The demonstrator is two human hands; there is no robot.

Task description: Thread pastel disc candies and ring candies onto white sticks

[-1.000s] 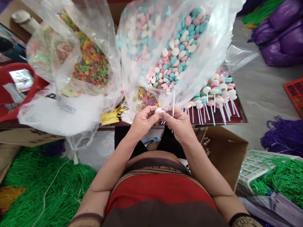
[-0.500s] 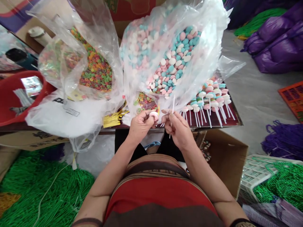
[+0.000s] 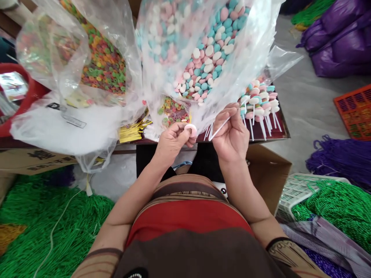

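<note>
My left hand (image 3: pixel 172 142) is closed in a pinch on a round pink-and-white candy (image 3: pixel 190 129) at the table's front edge. A little to the right, my right hand (image 3: pixel 232 138) has its fingers raised, pinching a thin white stick (image 3: pixel 219 129) that slants down to the left. Stick and candy are apart. Beyond my hands, a clear plastic bag (image 3: pixel 255 58) holds pink, white and blue candies (image 3: pixel 209 65). Small ring-shaped candies (image 3: pixel 174 112) lie in front of it. Just past my right hand, finished-looking candies on sticks (image 3: pixel 262 101) lie in a pile.
Another plastic bag (image 3: pixel 131 58) of coloured ring candies stands at the left, with yellow twist ties (image 3: pixel 131 133) in front. A red basin (image 3: pixel 24 110) sits at the far left. Below the table are a cardboard box (image 3: pixel 271 170), a white basket (image 3: pixel 290 197) and green cords (image 3: pixel 69 220).
My right hand has moved right and up with the stick, turning its palm toward me. The stick now slants. My left hand still holds the candy, and the camera view has shifted.
</note>
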